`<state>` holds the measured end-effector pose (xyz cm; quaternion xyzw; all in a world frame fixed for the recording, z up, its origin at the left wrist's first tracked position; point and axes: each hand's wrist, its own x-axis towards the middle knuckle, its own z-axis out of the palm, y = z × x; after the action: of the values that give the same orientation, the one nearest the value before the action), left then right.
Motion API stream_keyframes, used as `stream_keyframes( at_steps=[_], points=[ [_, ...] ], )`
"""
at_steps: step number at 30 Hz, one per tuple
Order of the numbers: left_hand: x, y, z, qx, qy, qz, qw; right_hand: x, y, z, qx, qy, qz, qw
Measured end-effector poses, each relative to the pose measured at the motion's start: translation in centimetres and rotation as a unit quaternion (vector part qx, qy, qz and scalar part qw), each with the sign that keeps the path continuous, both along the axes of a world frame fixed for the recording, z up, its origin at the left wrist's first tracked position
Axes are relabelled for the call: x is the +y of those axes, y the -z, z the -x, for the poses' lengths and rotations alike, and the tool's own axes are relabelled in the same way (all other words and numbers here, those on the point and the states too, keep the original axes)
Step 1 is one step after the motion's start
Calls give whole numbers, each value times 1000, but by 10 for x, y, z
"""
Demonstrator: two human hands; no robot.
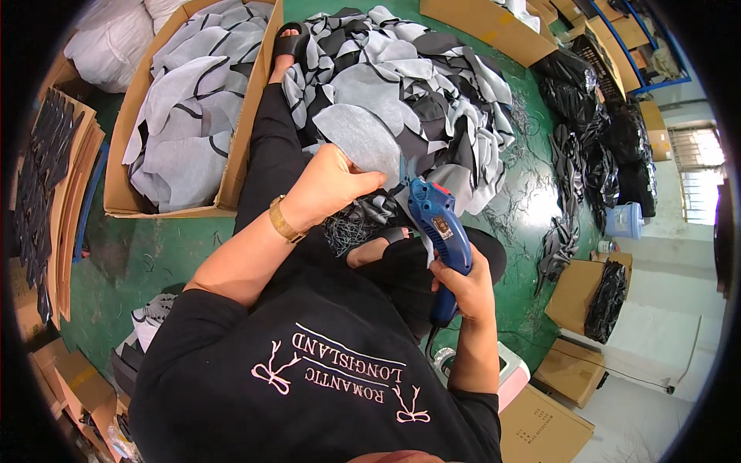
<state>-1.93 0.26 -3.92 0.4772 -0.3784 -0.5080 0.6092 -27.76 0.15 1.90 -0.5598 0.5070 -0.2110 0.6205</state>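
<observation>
My left hand (pixel 337 185), with a gold watch (pixel 285 221) on its wrist, pinches the near edge of a curved grey fabric piece (pixel 356 133). My right hand (pixel 469 282) is wrapped round the handle of blue electric scissors (pixel 437 216) with a red button, a cord running from the handle's lower end. Their blades point away from me, close to the right side of the pinched piece. I cannot tell whether they touch it. Beyond my hands lies a big heap of grey and black fabric pieces (pixel 471 100).
At left stands a cardboard box (pixel 224 202) filled with similar grey pieces. Thin dark trimmings (pixel 347 235) lie between my legs. Black plastic bags (pixel 602 131) and a light blue bucket (pixel 624 221) line the right side. Cardboard boxes (pixel 571 372) stand at lower right on the green floor.
</observation>
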Motion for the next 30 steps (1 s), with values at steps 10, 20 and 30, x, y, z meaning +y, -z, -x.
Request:
stream_keyframes(
  at_steps=[10,20,30],
  points=[
    [9,-18,0,-30,71,26,997,-4,-7,3,4,-12,-7,1000],
    [12,-10,4,51,171,-45,983,-27,-7,-25,-66,76,86,991],
    [12,-12,20,185,83,-38,979,-27,4,-55,-66,30,84,994]
  ],
)
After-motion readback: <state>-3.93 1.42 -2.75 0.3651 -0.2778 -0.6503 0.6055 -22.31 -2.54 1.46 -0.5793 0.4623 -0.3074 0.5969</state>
